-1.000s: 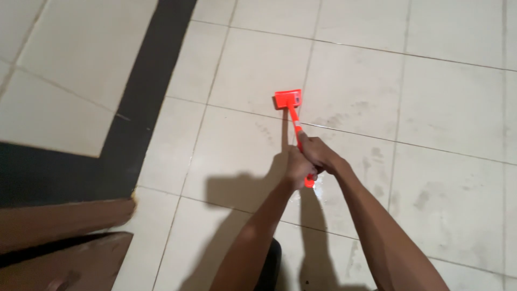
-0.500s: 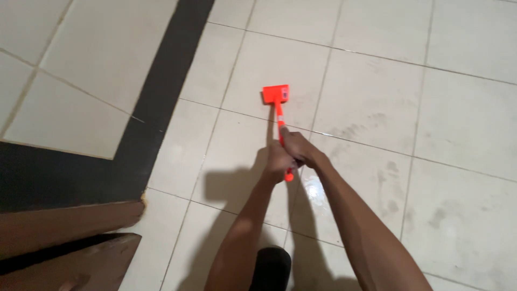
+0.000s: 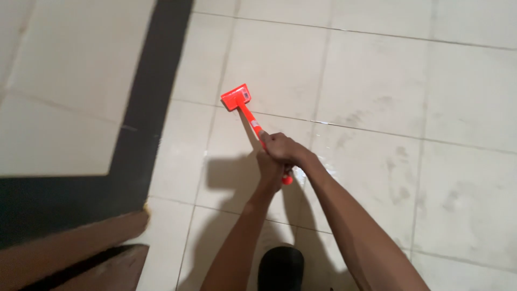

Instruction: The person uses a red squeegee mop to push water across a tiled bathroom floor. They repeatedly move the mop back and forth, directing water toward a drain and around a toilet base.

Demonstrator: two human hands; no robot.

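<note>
Both hands on scraper (image 3: 245, 109): right hand (image 3: 283, 148) and left hand (image 3: 271, 171), fingers wrapped round handle. Blade on floor tile (image 3: 280, 64) by grout line. Smudges remain to the right; looks partway done.

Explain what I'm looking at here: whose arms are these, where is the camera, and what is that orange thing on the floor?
There is no machine here. The picture comes from a camera worn on a person's head, looking down, so the two bare arms reaching in from the bottom edge are the person's own. Both hands grip one orange long-handled tool: the right hand sits higher on the handle, the left hand just beneath it near the handle's end. The tool's flat orange head rests on or close to the pale tiled floor. A wide black tile band runs along the left. At lower left is a piece of brown wood, and a dark rounded shape at the bottom edge cannot be identified.
</note>
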